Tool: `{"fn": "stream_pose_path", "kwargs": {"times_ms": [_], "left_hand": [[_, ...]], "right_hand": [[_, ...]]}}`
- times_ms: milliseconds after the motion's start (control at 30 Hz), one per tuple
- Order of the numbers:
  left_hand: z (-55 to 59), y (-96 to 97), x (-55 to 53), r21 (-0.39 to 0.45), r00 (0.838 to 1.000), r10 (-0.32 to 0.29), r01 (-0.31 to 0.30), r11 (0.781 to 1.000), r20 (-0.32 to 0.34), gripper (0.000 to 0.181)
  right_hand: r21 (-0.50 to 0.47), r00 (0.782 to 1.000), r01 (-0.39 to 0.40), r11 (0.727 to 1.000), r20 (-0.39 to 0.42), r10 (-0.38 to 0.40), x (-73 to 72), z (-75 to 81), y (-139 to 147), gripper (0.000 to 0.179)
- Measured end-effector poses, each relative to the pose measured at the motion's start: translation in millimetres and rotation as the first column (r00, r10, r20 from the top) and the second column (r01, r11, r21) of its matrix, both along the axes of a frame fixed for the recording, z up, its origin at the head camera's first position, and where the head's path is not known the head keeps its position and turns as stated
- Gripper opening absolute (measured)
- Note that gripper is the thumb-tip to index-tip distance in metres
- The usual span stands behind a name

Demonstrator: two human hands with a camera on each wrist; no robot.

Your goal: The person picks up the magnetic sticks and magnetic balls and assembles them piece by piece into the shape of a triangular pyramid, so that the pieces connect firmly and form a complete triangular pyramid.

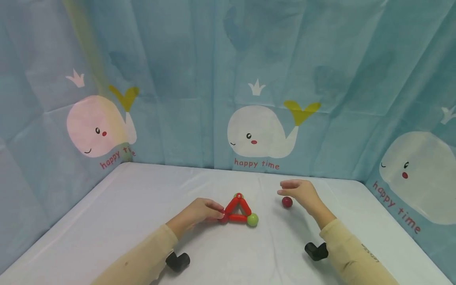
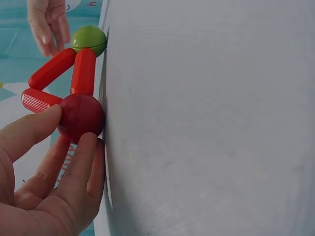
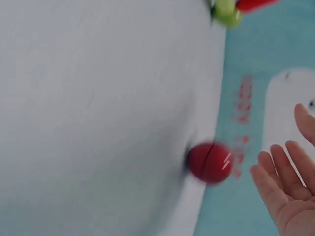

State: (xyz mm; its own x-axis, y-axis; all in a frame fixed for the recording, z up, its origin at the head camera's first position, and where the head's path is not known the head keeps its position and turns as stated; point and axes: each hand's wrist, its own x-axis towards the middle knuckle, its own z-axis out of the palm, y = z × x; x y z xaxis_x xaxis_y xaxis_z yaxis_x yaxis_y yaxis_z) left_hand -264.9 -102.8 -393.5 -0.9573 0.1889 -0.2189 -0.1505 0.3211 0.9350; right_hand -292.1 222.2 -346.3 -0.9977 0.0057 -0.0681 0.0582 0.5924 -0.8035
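My left hand (image 1: pixel 201 211) pinches a dark red ball (image 2: pixel 81 118) between thumb and fingertips. That ball forms the left corner of a triangle of red rods (image 1: pixel 237 218) lying on the table. A green ball (image 1: pixel 252 219) sits at the right corner, and a bit of green shows behind the rod end at the far corner. To the right, a loose dark red ball (image 1: pixel 287 202) rests on the table by itself. My right hand (image 1: pixel 303 194) hovers just above and beside it, fingers extended and holding nothing; the right wrist view shows a gap between fingers and ball (image 3: pixel 210 162).
A white cloth covers the table (image 1: pixel 142 198). Behind and at both sides hangs a blue curtain (image 1: pixel 185 118) with whale prints. Black wrist mounts (image 1: pixel 178 262) project from both sleeves over the tabletop.
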Motion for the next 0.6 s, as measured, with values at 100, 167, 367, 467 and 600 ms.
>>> {"fn": "stream_pose_path", "kwargs": {"times_ms": [100,167,367,467,600], "left_hand": [[-0.1,-0.7,-0.3,0.016,1.000,-0.011,0.011,1.000,-0.002,0.026],[-0.4,-0.7,-0.9,0.025,1.000,-0.016,0.016,1.000,0.002,0.026],[0.2,-1.2,-1.2,0.040,1.000,-0.018,0.018,0.999,0.010,0.026],[0.8,-1.1,-0.8,0.041,1.000,-0.016,0.016,0.999,0.012,0.025],[0.9,-0.8,-0.7,0.037,1.000,-0.012,0.012,0.999,0.015,0.025]], "right_hand": [[0.009,0.999,0.031,0.999,0.031,-0.031,-3.9,-4.8,14,0.057],[0.018,0.997,0.052,0.998,0.053,-0.053,-5.3,-7.6,20,0.056],[-0.029,0.989,0.102,0.994,0.112,-0.098,-8.2,-10.9,26,0.053],[-0.047,0.984,0.114,0.992,0.141,-0.106,-10.3,-13.0,27,0.053],[-0.032,0.979,0.121,0.992,0.171,-0.114,-12.8,-15.6,26,0.051]]}}
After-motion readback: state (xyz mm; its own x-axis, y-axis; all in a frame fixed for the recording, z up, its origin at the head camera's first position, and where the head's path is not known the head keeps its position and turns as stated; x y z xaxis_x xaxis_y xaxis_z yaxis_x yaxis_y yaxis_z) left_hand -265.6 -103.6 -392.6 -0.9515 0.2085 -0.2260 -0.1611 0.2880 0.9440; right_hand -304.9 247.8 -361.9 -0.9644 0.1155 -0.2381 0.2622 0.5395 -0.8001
